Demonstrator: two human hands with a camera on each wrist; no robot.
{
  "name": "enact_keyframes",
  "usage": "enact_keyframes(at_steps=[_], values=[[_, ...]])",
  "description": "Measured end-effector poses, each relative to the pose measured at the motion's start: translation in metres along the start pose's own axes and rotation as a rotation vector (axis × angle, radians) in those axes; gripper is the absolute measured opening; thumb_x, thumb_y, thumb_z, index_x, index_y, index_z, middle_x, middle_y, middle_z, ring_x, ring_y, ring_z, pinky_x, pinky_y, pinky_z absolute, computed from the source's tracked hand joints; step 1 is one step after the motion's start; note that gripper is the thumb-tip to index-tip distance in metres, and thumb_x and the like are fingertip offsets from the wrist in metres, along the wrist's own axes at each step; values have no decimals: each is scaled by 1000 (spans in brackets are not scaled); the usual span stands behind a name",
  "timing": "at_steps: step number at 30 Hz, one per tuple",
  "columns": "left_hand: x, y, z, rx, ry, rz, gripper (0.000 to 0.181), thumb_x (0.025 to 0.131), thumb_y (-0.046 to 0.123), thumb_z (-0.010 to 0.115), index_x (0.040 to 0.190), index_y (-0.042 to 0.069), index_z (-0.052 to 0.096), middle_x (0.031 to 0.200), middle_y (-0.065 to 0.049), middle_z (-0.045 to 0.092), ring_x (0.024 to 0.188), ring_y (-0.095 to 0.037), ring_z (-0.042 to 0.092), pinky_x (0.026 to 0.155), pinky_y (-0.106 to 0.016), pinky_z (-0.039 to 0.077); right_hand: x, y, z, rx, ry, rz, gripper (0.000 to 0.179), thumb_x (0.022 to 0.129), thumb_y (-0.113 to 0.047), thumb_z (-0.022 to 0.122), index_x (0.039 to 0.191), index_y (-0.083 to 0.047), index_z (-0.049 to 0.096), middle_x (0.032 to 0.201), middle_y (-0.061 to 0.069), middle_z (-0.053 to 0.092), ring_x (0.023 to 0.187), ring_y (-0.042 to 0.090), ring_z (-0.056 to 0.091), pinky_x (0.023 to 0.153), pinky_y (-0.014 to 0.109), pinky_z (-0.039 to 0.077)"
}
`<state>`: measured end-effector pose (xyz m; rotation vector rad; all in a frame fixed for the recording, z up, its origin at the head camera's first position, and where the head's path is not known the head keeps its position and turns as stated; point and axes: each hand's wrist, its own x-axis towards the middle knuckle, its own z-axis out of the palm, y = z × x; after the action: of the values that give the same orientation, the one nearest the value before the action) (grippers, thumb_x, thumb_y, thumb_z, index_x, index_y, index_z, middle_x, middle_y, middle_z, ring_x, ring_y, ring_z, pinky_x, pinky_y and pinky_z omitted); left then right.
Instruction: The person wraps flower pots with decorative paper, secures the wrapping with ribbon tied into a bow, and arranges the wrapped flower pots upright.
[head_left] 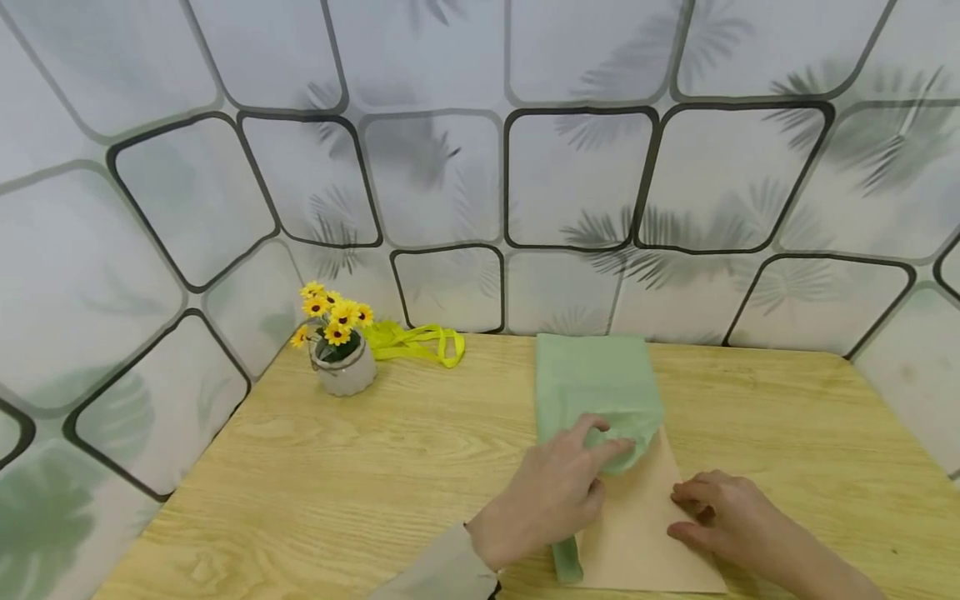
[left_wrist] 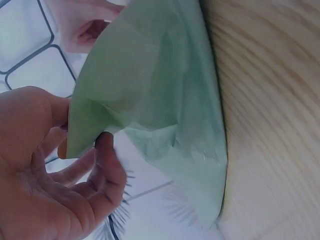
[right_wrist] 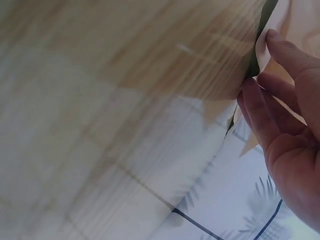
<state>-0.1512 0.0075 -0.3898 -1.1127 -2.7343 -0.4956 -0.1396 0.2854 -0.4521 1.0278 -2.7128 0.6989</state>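
Observation:
A pale green sheet [head_left: 596, 375], soft and creased, lies over the far part of a tan sheet [head_left: 641, 533]. A narrow green strip also shows along the tan sheet's left edge. My left hand [head_left: 551, 483] reaches over the tan sheet and pinches the green sheet's near edge, which lifts and bends in the left wrist view. At the tan sheet's right edge is my right hand [head_left: 738, 517]. In the right wrist view its thumb lies on top and its fingers reach to the underside, holding that edge between them.
On the back left of the wooden table [head_left: 360, 492] stands a white pot of yellow flowers [head_left: 343, 375]. A bright yellow strap [head_left: 420, 343] lies beside it, close to the wall. A patterned curtain-like wall [head_left: 442, 179] closes off the back and sides.

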Motion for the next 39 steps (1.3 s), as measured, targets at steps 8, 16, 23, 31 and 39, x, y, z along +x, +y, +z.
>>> enact_keyframes(at_steps=[8, 16, 23, 31, 39], values=[[-8, -12, -4, 129, 10, 43, 48, 97, 12, 62, 139, 34, 60, 136, -1, 56, 65, -5, 51, 41, -11, 27, -2, -1, 5, -32, 23, -94, 14, 81, -17, 87, 88, -8, 79, 91, 4, 63, 74, -1, 57, 57, 18, 48], [-15, -29, -9, -37, 22, 15, 34, 106, 36, 57, 129, 14, 70, 132, -2, 60, 67, 4, 52, 49, -6, 35, 2, -15, 8, -131, 51, -34, 32, 87, -22, 82, 69, -36, 61, 88, -15, 47, 81, -1, 44, 63, 23, 43], [-24, -40, -14, -83, 65, -65, 45, 102, 45, 62, 124, 8, 72, 128, -1, 62, 87, -5, 67, 70, -14, 52, 3, -18, 5, -180, -42, 62, 32, 85, -25, 83, 62, -33, 62, 98, -3, 59, 83, 12, 50, 67, 30, 47], [-24, -43, -14, -150, 84, -122, 37, 95, 28, 75, 124, 5, 68, 123, -6, 61, 82, -6, 63, 72, -13, 51, 3, -12, -2, -158, -137, 169, 24, 85, -26, 82, 64, -25, 70, 109, 14, 70, 91, 35, 64, 72, 37, 56], [-25, -45, -12, -192, 98, -78, 65, 93, 2, 69, 148, 26, 46, 115, -10, 53, 57, -1, 43, 49, -8, 37, -2, -8, 2, -237, -4, 98, 32, 74, -26, 90, 61, -28, 61, 103, 15, 77, 90, 37, 70, 71, 38, 59]])
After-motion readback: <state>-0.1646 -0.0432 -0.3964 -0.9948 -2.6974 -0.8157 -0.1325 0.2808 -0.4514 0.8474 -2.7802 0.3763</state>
